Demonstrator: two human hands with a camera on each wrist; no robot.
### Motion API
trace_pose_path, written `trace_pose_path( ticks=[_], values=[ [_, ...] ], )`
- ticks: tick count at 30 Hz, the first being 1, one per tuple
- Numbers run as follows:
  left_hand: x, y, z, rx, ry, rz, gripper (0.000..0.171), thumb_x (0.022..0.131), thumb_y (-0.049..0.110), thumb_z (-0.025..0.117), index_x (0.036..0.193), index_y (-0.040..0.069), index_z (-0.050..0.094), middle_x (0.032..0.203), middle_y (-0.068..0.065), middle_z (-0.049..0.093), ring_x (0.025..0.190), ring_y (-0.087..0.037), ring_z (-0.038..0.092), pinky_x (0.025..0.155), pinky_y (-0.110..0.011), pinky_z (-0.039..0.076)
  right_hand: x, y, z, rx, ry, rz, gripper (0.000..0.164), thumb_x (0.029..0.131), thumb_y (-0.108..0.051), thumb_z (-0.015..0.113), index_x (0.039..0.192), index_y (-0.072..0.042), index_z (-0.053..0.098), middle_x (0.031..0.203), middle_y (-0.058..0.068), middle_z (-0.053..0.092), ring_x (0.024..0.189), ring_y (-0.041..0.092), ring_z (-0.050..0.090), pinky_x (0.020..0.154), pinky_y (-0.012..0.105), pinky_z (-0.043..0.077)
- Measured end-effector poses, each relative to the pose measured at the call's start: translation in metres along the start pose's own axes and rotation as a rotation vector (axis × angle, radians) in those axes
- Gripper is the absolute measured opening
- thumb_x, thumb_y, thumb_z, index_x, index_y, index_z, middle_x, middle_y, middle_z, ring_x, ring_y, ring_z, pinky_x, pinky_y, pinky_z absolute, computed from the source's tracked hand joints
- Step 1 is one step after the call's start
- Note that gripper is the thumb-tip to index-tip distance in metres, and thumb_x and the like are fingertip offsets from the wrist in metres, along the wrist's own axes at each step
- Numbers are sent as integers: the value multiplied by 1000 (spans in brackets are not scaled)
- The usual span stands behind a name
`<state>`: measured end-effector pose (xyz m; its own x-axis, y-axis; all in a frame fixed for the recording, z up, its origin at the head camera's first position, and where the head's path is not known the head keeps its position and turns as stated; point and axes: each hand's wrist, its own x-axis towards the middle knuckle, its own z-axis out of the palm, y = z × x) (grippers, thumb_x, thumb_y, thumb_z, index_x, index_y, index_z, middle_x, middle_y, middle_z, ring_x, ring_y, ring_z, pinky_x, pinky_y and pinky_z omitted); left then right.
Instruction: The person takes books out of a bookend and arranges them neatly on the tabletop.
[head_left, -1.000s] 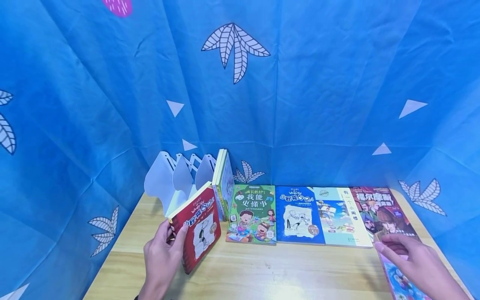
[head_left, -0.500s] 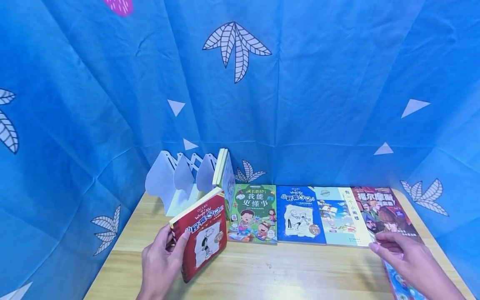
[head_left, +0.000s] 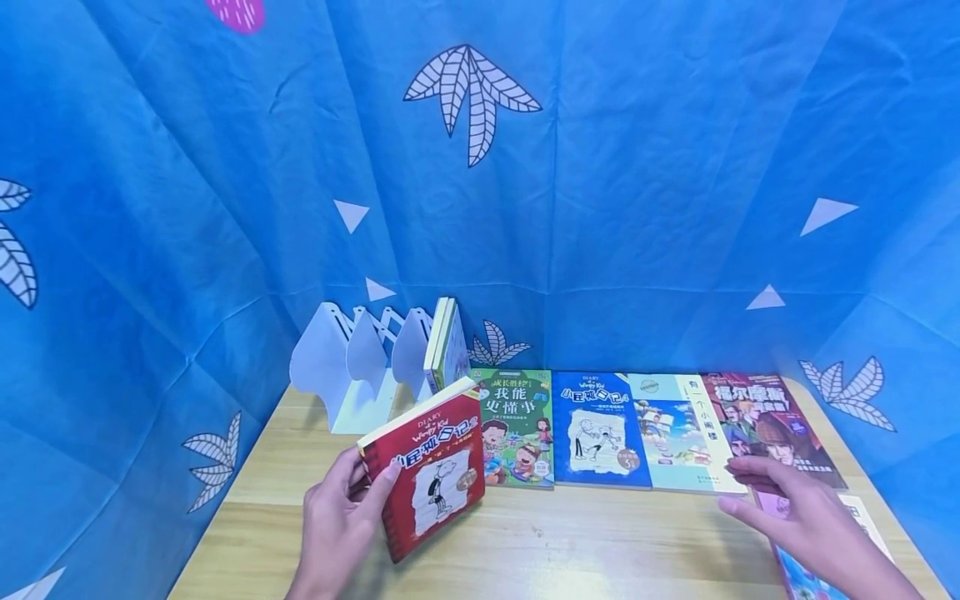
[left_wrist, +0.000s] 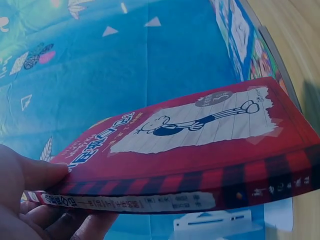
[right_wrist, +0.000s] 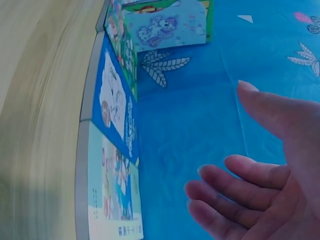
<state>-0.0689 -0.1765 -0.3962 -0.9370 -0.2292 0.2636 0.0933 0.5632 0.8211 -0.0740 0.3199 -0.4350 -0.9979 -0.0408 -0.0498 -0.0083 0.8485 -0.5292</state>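
My left hand (head_left: 341, 508) grips a red book (head_left: 438, 479) by its left edge, thumb on the cover and fingers behind it. The book is tilted, its cover facing me; in the left wrist view its striped spine (left_wrist: 200, 200) runs along the lower side. My right hand (head_left: 798, 517) holds nothing, its fingers relaxed, over the books at the right. In the right wrist view the same right hand (right_wrist: 260, 185) shows fingers and thumb apart. Behind the red book, a green book (head_left: 517, 433) is partly covered by it.
A white bookend rack (head_left: 367, 367) stands at the back left, with upright books (head_left: 447, 342) at its right end. Lying in a row are a blue book (head_left: 600, 433), a pale green book (head_left: 682, 437) and a dark red book (head_left: 776, 425). A pink-and-blue book (head_left: 802, 575) lies under the right hand.
My left hand has carried the red book rightward, away from the rack, and turned its cover more toward me. My right hand has shifted slightly left.
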Motion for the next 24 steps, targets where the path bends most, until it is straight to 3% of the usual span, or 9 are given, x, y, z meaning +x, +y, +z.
trace_pose_path(
  ticks=[2,4,7,10,14,17,24],
  values=[
    [-1,2,2,-26,-12,-2,32,94,7,75,124,2,65,114,-18,79,94,-30,80,76,-34,68,-1,-2,1,12,19,-32,57,94,-46,74,135,-7,64,133,21,69,120,48,63,86,66,59],
    [-2,3,3,-55,-20,4,31,94,6,76,123,2,66,113,-17,79,94,-28,80,76,-33,68,-1,-4,2,20,41,-60,53,93,-43,77,134,-12,64,131,15,71,118,43,66,85,50,63],
    [-3,6,5,-107,-37,9,30,93,6,76,122,3,67,111,-15,80,93,-22,80,76,-26,68,-1,-8,3,36,51,-84,51,92,-42,79,134,-16,65,130,10,73,114,36,70,79,27,60],
    [-3,8,7,-143,-61,27,30,93,6,76,121,3,67,110,-14,81,90,-13,79,76,-20,65,0,-13,4,52,40,-99,53,92,-41,79,136,-17,64,130,9,73,112,33,71,78,25,61],
    [-4,10,9,-170,-70,85,29,92,3,77,119,1,67,107,-15,81,88,-3,76,73,-17,64,1,-21,6,75,30,-117,56,90,-42,80,138,-17,63,132,9,72,114,35,70,85,53,64],
    [-6,11,12,-189,-81,115,29,92,3,76,119,0,67,106,-15,81,87,0,74,72,-18,65,1,-27,7,85,26,-123,59,89,-44,81,139,-19,62,133,7,72,116,36,69,86,65,60],
    [-8,15,15,-217,-125,78,31,92,6,76,122,2,67,109,-13,81,90,-2,75,76,-22,65,2,-38,11,65,54,-176,61,85,-42,84,139,-22,63,131,1,74,113,21,72,84,28,61]
  ],
)
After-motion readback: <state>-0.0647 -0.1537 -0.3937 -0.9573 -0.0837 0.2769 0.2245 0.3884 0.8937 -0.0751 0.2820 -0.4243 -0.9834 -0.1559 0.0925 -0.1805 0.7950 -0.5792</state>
